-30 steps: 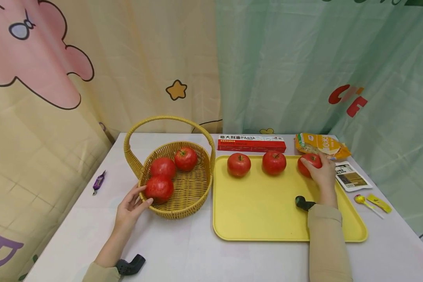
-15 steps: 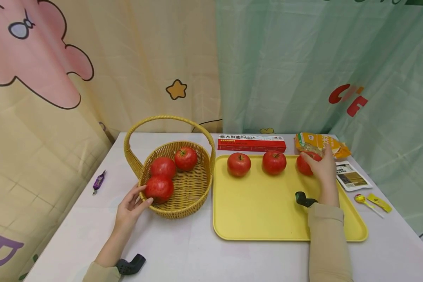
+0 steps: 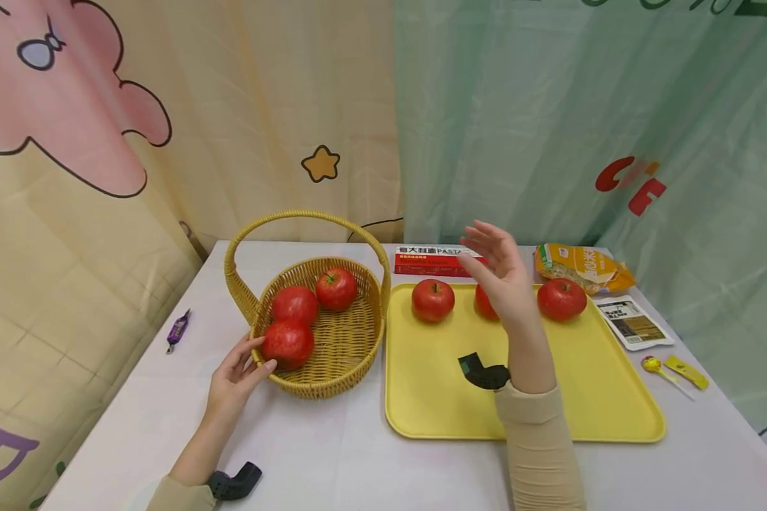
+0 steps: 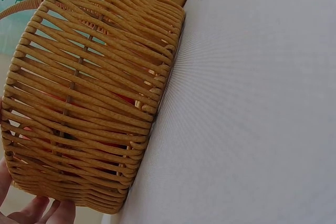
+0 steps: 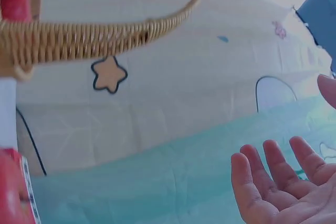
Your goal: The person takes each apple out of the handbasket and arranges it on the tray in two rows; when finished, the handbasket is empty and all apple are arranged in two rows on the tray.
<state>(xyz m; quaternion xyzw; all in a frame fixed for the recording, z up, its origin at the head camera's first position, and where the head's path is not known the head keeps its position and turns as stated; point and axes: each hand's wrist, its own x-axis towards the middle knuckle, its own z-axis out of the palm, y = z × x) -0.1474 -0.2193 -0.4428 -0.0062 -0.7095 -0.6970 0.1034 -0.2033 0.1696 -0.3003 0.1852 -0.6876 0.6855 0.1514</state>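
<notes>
The left hand [image 3: 236, 372] rests with straight fingers against the near wall of the basket [image 3: 351, 348], steadying it on the table [image 3: 332, 454]. The right hand [image 3: 501, 280] hangs spread and empty above the tray [image 3: 434, 397], between the middle apple [image 3: 483, 301] and the basket's three apples [image 3: 289, 342]. A good move keeps the basket braced, the hand low, passing under the handle [image 3: 307, 216].

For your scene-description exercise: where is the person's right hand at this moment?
In the head view, the right hand is raised, open and empty, above the far edge of the yellow tray, in front of the middle apple and beside the pasta box.
</notes>
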